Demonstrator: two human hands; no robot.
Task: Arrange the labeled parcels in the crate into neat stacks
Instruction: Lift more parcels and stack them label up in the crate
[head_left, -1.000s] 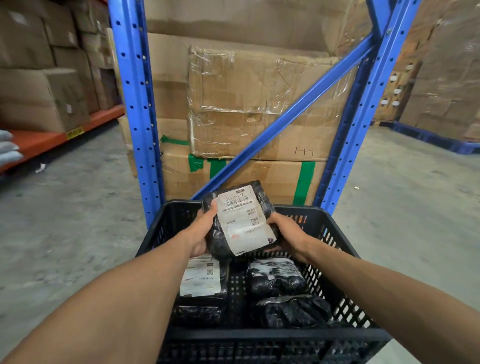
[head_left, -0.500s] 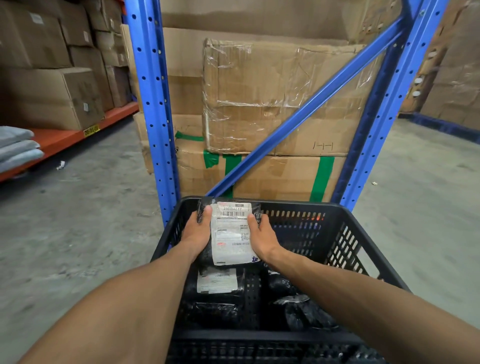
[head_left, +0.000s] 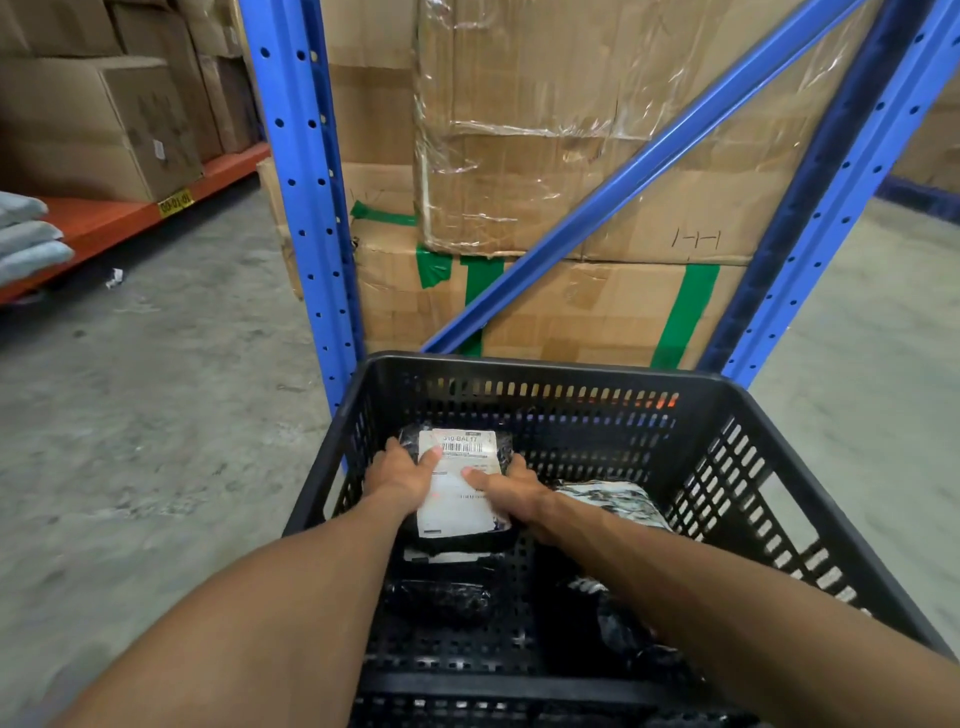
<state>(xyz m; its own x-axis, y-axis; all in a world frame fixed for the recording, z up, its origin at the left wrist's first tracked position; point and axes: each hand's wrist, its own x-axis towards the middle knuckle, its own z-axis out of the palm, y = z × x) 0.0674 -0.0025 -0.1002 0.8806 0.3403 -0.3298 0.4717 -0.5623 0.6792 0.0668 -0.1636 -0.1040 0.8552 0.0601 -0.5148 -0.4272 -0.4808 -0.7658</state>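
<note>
Warehouse floor, black crate (head_left: 779, 467): left hand (head_left: 400, 475), right hand (head_left: 511, 491) grip labeled parcel (head_left: 457, 499) (label reads "310-BAL17")

In the black crate (head_left: 727, 519), the parcel under the labeled parcel (head_left: 457, 488) shows only a strip of white label and some black wrap, and the forearms cover much of the parcels nearer the crate's near wall. The lower print on the labeled parcel is too blurred to read. The crate's near wall is cut off by the bottom edge.
</note>
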